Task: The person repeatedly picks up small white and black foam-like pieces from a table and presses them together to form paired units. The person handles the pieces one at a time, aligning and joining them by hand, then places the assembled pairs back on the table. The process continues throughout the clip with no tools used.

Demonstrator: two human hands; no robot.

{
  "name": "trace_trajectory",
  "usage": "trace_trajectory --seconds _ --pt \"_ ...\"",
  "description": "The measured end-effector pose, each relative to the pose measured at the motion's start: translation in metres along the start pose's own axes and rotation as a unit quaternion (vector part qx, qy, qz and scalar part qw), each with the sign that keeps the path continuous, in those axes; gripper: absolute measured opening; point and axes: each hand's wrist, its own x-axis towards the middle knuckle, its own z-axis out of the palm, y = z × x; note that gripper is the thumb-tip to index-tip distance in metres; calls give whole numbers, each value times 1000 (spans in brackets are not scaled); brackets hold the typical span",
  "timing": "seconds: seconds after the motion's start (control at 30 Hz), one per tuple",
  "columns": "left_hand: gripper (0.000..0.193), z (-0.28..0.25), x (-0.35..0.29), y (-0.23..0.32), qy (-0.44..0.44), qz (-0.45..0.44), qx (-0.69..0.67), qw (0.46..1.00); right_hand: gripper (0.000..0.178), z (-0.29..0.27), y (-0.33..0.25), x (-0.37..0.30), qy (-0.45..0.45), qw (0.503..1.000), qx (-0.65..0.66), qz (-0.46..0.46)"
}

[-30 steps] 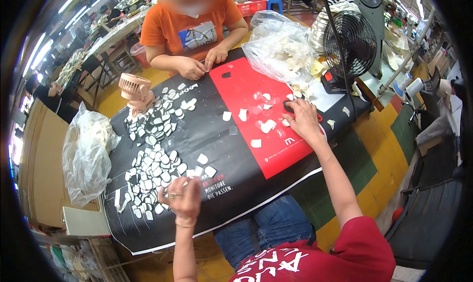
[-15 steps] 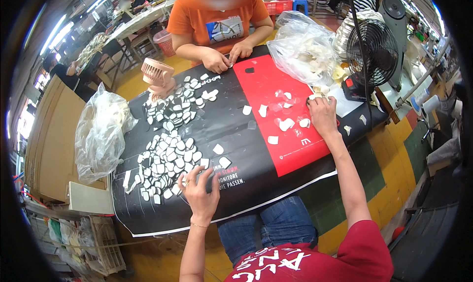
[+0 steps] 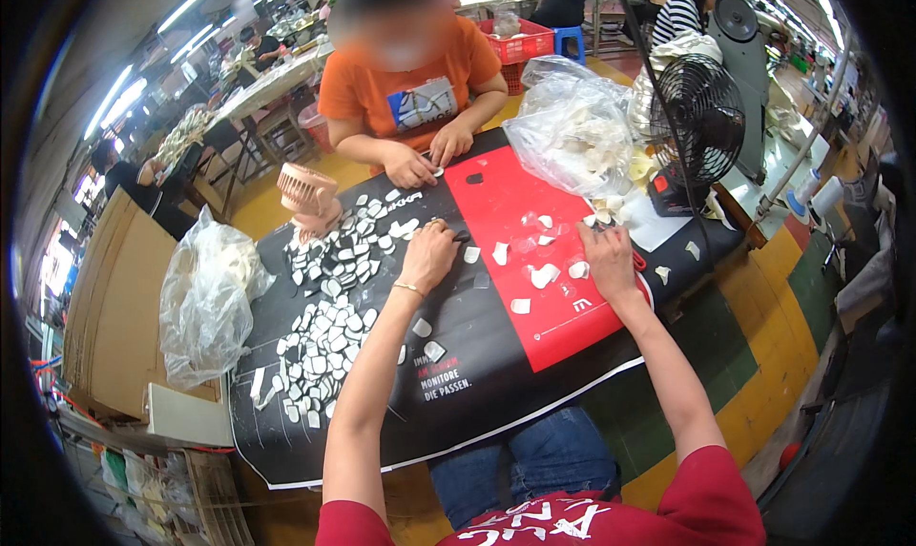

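My left hand [image 3: 429,253] rests knuckles-up on the black part of the table cover [image 3: 477,374], next to a small white piece [image 3: 470,254]; whether it holds anything is hidden. My right hand [image 3: 605,257] lies on the red panel [image 3: 563,327], fingers over loose white pieces [image 3: 544,275] near its far edge. Many white pieces [image 3: 329,327] lie spread in rows on the black cover to my left.
A person in an orange shirt [image 3: 410,83] sits opposite, both hands at the far table edge. A clear bag of white pieces [image 3: 572,136] and a black fan [image 3: 701,117] stand far right. A pink handheld fan [image 3: 307,195] and another clear bag [image 3: 205,298] are left.
My left hand moved from the near table edge up to the middle of the cover. My right hand stayed at the loose pieces on the red panel. The view shifted closer.
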Motion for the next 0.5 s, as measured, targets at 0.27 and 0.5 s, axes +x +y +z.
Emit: trace_trajectory --seconds 0.27,0.5 --pt "30 -12 -48 14 84 -159 -46 983 30 2 4 0 142 921 311 187" --pt "37 -48 -79 33 149 -245 -140 948 32 -33 -16 -7 183 835 481 196"
